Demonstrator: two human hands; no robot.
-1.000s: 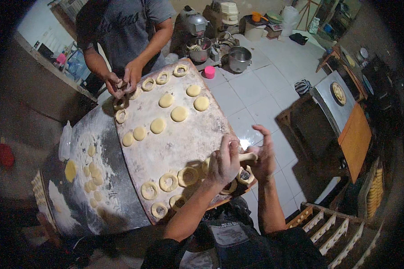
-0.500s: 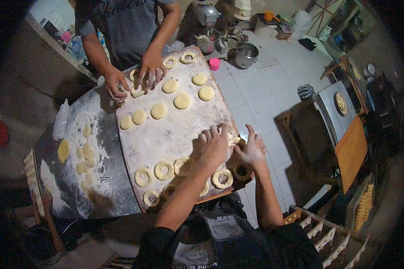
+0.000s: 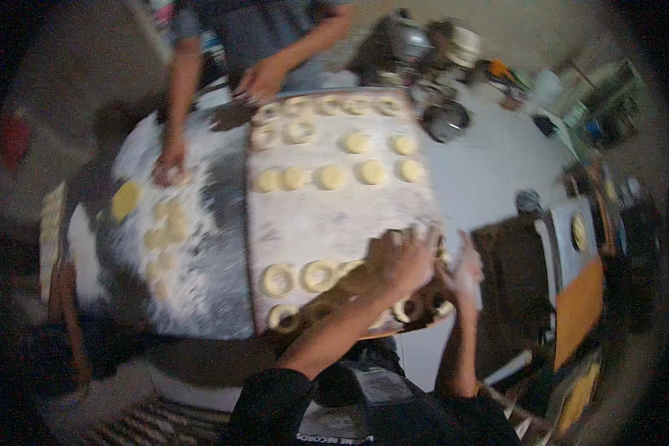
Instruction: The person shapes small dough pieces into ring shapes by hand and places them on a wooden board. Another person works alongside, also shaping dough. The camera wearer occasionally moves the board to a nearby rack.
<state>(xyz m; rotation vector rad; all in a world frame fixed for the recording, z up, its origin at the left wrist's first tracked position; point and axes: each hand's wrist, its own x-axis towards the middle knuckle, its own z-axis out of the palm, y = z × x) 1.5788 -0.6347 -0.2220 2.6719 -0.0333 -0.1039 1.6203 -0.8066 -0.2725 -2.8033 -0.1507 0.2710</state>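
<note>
At the right edge of the floured board [image 3: 327, 227], my left hand [image 3: 412, 260] is closed with its fingertips on a pale dough ring [image 3: 444, 254]. Most of that ring is hidden behind the hand, and motion blurs it. My right hand [image 3: 464, 271] stands just right of it, a finger stretched upward and the thumb toward the ring. Below my hands and left forearm are more dough rings [image 3: 279, 280] in two rows, some in shadow. Across the middle lie flat round dough discs [image 3: 331, 177], with no holes showing.
A person across the table reaches one hand [image 3: 169, 167] toward small dough pieces [image 3: 172, 223] on the floured dark table [image 3: 215, 297]. Finished-looking rings [image 3: 299, 132] line the board's far edge. On the right, a metal pot [image 3: 446, 120] stands on the tiled floor, and a metal-topped stand [image 3: 572, 223] sits nearer.
The view has shifted, so the board sits farther right and straighter. The other person's hands have left the far rings, one reaching to the small dough pieces. My hands stay at the same ring.
</note>
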